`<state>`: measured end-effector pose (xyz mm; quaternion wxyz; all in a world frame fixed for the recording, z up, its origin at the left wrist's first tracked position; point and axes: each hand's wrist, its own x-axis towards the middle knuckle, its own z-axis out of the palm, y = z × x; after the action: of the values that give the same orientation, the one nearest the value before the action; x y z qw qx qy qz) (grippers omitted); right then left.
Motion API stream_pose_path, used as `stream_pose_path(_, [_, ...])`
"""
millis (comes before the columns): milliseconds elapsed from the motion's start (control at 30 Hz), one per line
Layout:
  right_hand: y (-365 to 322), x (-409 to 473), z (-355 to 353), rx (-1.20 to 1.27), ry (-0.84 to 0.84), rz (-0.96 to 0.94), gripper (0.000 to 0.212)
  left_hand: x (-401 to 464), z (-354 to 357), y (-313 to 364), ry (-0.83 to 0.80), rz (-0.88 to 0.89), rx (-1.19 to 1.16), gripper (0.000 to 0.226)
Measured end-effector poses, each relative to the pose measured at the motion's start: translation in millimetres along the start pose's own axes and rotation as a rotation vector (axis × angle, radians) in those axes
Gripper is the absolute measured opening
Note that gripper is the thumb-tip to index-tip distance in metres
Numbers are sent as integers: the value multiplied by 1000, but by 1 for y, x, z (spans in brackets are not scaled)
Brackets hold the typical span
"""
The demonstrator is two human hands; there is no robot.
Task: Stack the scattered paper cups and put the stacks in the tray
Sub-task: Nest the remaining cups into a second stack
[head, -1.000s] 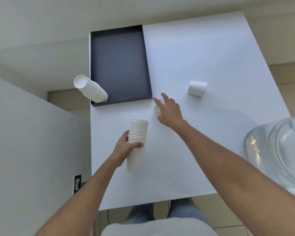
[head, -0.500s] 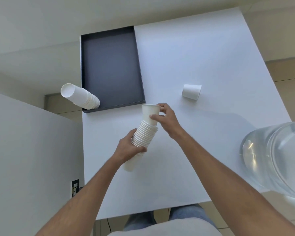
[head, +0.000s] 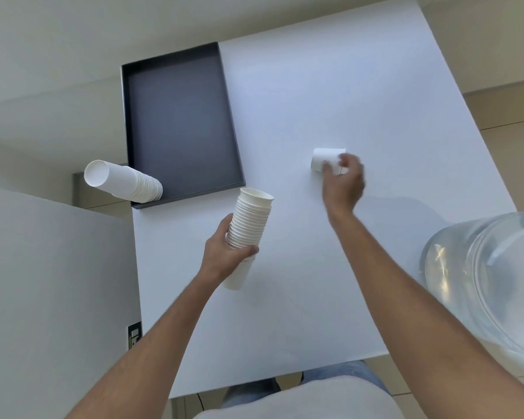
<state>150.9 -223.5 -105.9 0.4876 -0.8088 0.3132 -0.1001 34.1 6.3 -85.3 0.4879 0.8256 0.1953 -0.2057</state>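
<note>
Half a second ago our right hand (head: 342, 184) was at the top of the stack, setting a cup on it; now it is away to the right, at the lone cup (head: 327, 160) that lies on the table (head: 300, 282), and that cup sits on top of the stack of cups (head: 248, 225); the right hand is blurred, its fingers curled at the near side of the lone cup and touching it, but we cannot tell if they grip it; our left hand (head: 224, 255) holds the stack of cups as before, fingers and thumb wrapped around its lower part, the stack tilted with its open end up and away from us, above the table just near the corner of the tray (head: 182, 195); the tray is dark and lies at the far left of the table, its left edge along the table edge; a second stack (head: 124, 182) rests on the near left corner of the tray, lying tilted, its open end out over the table edge; between the tray and the lone cup there is bare table, and more bare table toward the far edge and the near edge; at the right, a clear water bottle (head: 481, 276) stands beside the table edge, near our right forearm.
</note>
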Motion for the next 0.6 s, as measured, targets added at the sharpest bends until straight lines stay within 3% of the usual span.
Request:
stream_pose_path(33, [0, 12, -3, -25, 51, 82, 40, 1, 0, 1, -1, 2, 4, 77])
stream_pose_path(100, [4, 32, -3, -92, -70, 236, 45, 2, -1, 4, -5, 2, 12, 77])
stream_pose_path(167, [9, 41, 0, -155, -232, 282, 34, 1, -2, 8, -11, -3, 8, 75])
stream_pose_path(233, [5, 41, 0, -185, -271, 260, 26, -1, -4, 10, -29, -6, 8, 72])
stream_pose_path(400, [-22, 10, -1, -122, -303, -18, 27, -7, -12, 8, -73, -2, 40, 78])
stream_pose_path(600, [-43, -50, 5, -165, -606, -381, 24, -17, -24, 5, -103, 4, 71, 74])
